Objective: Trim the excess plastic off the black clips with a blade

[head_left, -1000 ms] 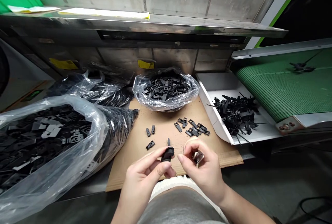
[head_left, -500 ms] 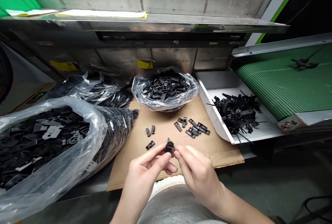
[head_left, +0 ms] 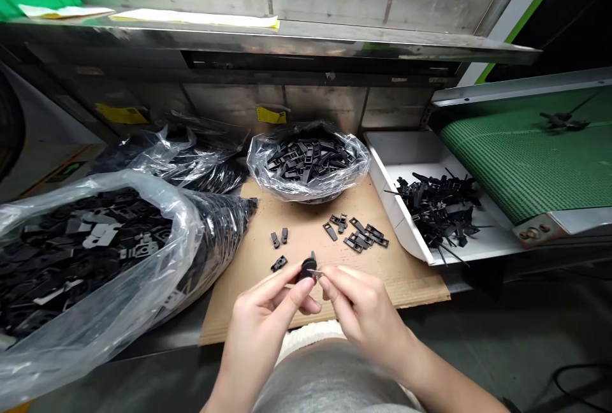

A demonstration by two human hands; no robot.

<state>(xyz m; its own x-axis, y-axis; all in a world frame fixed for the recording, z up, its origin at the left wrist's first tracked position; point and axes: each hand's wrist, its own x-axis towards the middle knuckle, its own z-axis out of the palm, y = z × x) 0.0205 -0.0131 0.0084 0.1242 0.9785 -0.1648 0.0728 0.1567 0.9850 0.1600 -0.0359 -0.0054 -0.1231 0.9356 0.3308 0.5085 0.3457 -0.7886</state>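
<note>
- Thumb and forefinger of the left hand (head_left: 265, 312) are closed on a small black part (head_left: 308, 267), with the other fingers curled loosely beneath it.
- The right hand (head_left: 362, 299) comes up beside it, thumb and forefinger pinched on a thin shiny sliver (head_left: 316, 272) that points at the black part; whether the tip enters it cannot be told.
- The black part looks like moulded plastic: probably light, stiff and smooth, hard to break but apt to turn if pushed sideways.
- Its lower body, under the left thumb, seems the best hold, leaving the upper end free.
- The sliver seems to be metal, thin and easily dropped; a fingertip pinch close to its near end suits it.
- Just beyond the grip shows a slim black piece (head_left: 313, 254); loose black clips (head_left: 359, 242) lie past it to the right on the cardboard (head_left: 239, 295), and three little pieces (head_left: 279, 264) to the left.
</note>
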